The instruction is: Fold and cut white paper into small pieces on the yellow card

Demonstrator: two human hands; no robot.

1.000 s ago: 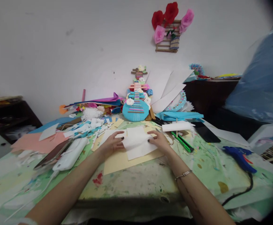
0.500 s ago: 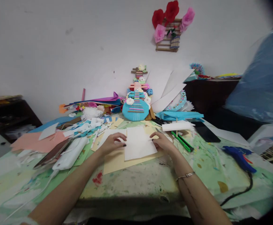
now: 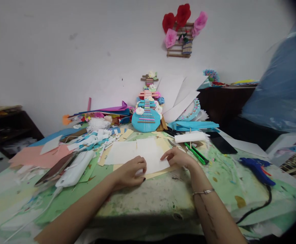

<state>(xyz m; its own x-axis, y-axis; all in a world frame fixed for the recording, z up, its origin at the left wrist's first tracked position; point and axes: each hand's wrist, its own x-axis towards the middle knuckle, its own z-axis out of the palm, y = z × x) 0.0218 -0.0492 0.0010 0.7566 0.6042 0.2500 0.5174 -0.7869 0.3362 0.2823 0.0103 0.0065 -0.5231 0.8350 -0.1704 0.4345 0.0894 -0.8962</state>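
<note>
White sheets lie over a pale yellow sheet at the table's front middle. Bent over the lower left edge of the right-hand white sheet is my left hand; its fingers are curled at the paper's corner, and what is between them is hidden. My right hand rests at that sheet's right side, index finger stretched onto the paper and apart from the others. Behind the sheets stands a blue lute-shaped craft with strings and paper flowers, touched by neither hand.
A power strip and a phone lie left, among paper scraps. On the right are a green cutter, a white roll, a black phone and a blue glue gun with its cord.
My left hand has moved right and nearer the front edge, onto the sheet's lower left corner. My right index finger now reaches further over the paper. The view has shifted slightly.
</note>
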